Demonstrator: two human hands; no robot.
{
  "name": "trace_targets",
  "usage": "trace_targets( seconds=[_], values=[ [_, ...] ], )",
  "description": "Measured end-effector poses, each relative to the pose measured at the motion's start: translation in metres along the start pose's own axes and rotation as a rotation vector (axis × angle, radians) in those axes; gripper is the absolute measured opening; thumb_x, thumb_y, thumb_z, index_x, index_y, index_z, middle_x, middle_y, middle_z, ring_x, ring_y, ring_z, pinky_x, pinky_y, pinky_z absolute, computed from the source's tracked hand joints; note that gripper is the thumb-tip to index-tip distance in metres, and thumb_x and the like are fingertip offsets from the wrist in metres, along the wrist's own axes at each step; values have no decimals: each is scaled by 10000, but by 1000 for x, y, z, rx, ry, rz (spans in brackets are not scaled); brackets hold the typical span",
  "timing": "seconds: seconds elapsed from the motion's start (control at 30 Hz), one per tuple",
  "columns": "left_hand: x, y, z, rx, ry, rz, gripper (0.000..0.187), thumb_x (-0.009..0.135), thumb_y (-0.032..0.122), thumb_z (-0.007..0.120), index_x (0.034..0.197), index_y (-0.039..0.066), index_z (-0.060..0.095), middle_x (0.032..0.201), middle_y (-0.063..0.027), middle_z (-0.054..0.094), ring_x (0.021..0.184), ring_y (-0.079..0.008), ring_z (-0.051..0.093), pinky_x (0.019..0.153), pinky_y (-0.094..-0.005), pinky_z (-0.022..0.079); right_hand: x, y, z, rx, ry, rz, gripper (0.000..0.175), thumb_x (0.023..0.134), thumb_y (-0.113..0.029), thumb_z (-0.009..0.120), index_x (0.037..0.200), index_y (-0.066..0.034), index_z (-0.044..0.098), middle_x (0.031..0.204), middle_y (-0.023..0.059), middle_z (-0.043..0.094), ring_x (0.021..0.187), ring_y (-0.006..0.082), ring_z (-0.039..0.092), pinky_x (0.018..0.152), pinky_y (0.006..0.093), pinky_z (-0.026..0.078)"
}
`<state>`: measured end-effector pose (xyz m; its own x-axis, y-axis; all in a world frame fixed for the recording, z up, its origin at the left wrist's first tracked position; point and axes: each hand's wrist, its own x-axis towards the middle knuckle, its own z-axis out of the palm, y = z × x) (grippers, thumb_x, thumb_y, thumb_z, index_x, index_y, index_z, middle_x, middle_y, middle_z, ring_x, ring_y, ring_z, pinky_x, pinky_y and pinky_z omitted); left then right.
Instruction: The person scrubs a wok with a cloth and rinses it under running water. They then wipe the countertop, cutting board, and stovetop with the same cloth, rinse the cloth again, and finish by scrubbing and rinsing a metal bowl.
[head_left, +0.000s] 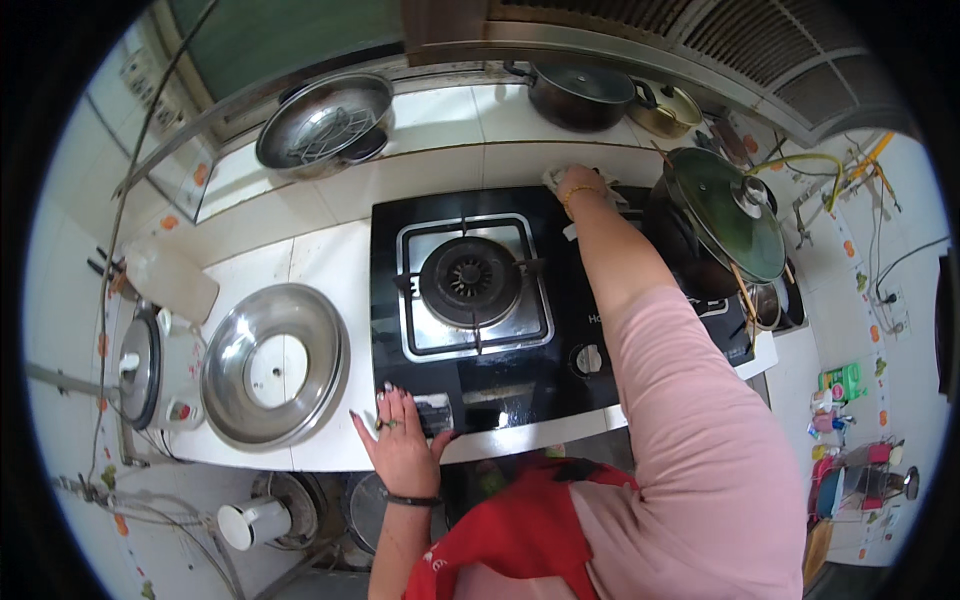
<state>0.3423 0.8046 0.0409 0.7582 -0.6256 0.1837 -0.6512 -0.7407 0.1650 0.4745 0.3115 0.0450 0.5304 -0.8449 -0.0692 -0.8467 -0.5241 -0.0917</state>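
My right hand (582, 182) reaches to the back edge of the black glass gas hob (491, 375) and grips a pale cloth (556, 177), which lies bunched beneath and around the fingers. The left hand (403, 431) rests with spread fingers at the hob's front left corner, on its edge beside a pale label, and holds nothing. Between the two arms sits the left burner (470, 277) with its metal pan support, with nothing on it. A control knob (588, 360) is to the left of my right arm. A dark pot with a glass lid (724, 202) stands on the hob's right side.
Left of the hob lie a steel ring-shaped pan (216, 375), a rice cooker (180, 375) and a plastic jug (169, 277). On the back ledge are a steel wok with a wire rack (277, 142), a dark lidded pot (577, 105) and a gold-coloured pot (666, 124).
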Motion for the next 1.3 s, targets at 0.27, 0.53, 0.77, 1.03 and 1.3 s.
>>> trace_targets(
  seconds=[0.27, 0.53, 0.77, 1.03, 1.3],
  values=[
    [-4, -4, 6, 21, -45, -66, 816, 699, 442, 763, 1330, 29, 452, 1423, -134, 443, 1333, -277, 415, 1141, -603, 76, -14, -42, 17, 428, -120, -430, 373, 612, -168, 823, 977, -133, 755, 1012, 114, 710, 941, 257, 667, 852, 325, 513],
    [-4, -6, 7, 18, -23, -80, 835, 715, 527, 700, 1325, 7, 469, 1379, -119, 506, 1241, -256, 523, 1143, -601, 60, -6, -136, 2, 132, -207, -895, 343, 592, -180, 807, 926, -123, 757, 881, 117, 716, 814, 266, 676, 775, 360, 530],
    [-5, -8, 11, 5, 25, -81, 816, 710, 552, 674, 1299, 12, 505, 1374, -119, 513, 1243, -240, 521, 1142, -601, 84, -45, -229, 13, -16, -147, -1185, 293, 637, -173, 781, 929, -170, 761, 892, 112, 710, 834, 289, 671, 792, 383, 526],
    [-6, -8, 10, -30, 10, -92, 808, 714, 529, 687, 1320, 36, 483, 1408, -121, 480, 1292, -251, 475, 1133, -606, 88, -108, -248, 23, 148, -305, -1378, 271, 654, -131, 728, 923, -150, 756, 971, 96, 684, 917, 272, 641, 812, 357, 510],
    [-6, -8, 13, -44, 38, -98, 792, 669, 509, 725, 1268, 29, 530, 1387, -150, 498, 1293, -275, 468, 1102, -633, 155, -189, -253, 17, 147, -927, -1407, 313, 665, -22, 714, 962, -114, 756, 868, 12, 719, 782, 123, 636, 717, 276, 511]
  ],
)
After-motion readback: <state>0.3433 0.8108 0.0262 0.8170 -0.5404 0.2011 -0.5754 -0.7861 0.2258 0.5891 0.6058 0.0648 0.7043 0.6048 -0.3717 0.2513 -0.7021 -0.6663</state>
